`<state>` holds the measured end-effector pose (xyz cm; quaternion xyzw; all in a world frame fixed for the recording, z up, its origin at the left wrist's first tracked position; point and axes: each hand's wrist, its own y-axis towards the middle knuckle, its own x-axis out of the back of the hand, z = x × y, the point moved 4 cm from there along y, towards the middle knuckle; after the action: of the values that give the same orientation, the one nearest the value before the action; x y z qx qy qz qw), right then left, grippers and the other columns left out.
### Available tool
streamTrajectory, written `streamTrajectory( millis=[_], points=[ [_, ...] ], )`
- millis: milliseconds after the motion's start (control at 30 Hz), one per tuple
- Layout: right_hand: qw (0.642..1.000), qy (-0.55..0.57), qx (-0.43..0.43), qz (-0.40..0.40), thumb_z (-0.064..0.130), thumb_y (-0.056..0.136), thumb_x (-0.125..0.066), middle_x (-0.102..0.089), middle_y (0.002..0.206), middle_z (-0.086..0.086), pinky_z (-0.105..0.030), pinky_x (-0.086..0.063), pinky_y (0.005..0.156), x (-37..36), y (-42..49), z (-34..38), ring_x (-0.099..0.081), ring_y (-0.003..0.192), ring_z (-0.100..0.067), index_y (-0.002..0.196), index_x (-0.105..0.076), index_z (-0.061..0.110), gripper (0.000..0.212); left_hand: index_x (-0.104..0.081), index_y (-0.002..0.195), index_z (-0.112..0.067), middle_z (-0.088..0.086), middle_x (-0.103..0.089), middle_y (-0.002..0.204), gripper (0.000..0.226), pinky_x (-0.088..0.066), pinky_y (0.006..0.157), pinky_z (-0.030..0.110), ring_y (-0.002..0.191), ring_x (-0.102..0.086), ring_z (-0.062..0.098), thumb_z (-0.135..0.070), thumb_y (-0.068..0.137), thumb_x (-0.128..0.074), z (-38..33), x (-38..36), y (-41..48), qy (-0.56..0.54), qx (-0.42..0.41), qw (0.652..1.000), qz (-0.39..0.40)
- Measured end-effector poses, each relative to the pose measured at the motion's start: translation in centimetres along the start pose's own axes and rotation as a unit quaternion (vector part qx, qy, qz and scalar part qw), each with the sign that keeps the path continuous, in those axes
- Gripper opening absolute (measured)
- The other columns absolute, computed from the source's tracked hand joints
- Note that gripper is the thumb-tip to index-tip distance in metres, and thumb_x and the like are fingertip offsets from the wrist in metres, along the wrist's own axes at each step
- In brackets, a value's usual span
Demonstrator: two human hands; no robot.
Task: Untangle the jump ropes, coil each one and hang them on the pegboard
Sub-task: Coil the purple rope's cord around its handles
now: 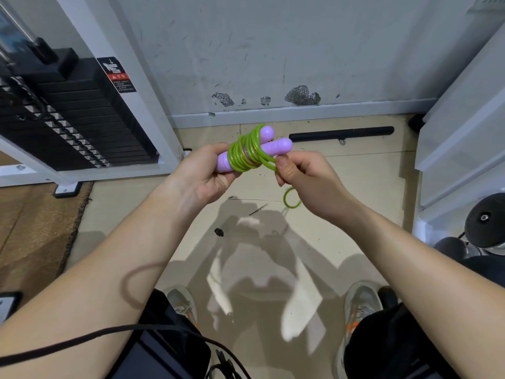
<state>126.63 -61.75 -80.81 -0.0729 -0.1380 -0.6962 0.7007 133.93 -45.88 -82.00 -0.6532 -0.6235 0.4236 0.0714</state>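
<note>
Over the floor (363, 170), your left grip (202, 175) held jump-rope handles (276, 147); right grip (306, 177) pinched the green cord (242, 157). Slack risked unwinding it.

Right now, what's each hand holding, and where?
Left hand grips the purple handles at their lower ends; right hand pinches the green cord just off the wraps.

Bright room. Light from above. Dark arm shadows on floor (246, 269) under left hand (200, 175), right hand (306, 175). Picture edges bend. Hands sharp.
</note>
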Motion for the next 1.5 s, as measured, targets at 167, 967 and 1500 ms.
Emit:
streamTrajectory(
  millis=[167,967,1500],
  points=[
    [0.996,-0.048,0.041,-0.057,0.032,0.098,-0.059,-0.041,0.063,0.002,-0.032,-0.034,0.062,0.6,-0.3,0.3,-0.038,0.061,-0.014,0.125,-0.055,0.032,0.028,-0.058,0.115,0.011,0.020,-0.061,0.109,0.025,-0.058,0.082,0.031,0.091,-0.065,0.027,0.008,0.094,-0.045,0.7,-0.2,-0.1,0.002,0.064,0.998,0.030],
    [0.956,0.027,-0.115,-0.268,0.040,0.102,-0.030,-0.048,0.064,0.018,-0.029,-0.035,0.070,-1.1,-0.3,-1.8,-0.043,0.062,-0.004,0.092,-0.044,0.026,0.022,-0.045,0.132,-0.007,0.006,-0.052,0.131,0.060,-0.059,0.088,0.032,0.102,-0.066,0.018,-0.007,0.083,-0.079,2.0,-1.1,-0.9,0.166,-0.223,0.959,0.050],
    [0.949,0.131,-0.176,-0.225,0.066,0.089,-0.026,-0.029,0.057,0.005,-0.033,-0.025,0.057,-1.5,0.6,-2.2,-0.024,0.055,-0.016,0.057,-0.056,0.040,0.051,-0.043,0.140,-0.015,-0.008,-0.049,0.134,0.065,-0.044,0.110,0.041,0.125,-0.049,0.010,-0.027,0.086,-0.076,2.6,-0.7,-0.7,0.310,-0.337,0.888,-0.030]
  ],
)
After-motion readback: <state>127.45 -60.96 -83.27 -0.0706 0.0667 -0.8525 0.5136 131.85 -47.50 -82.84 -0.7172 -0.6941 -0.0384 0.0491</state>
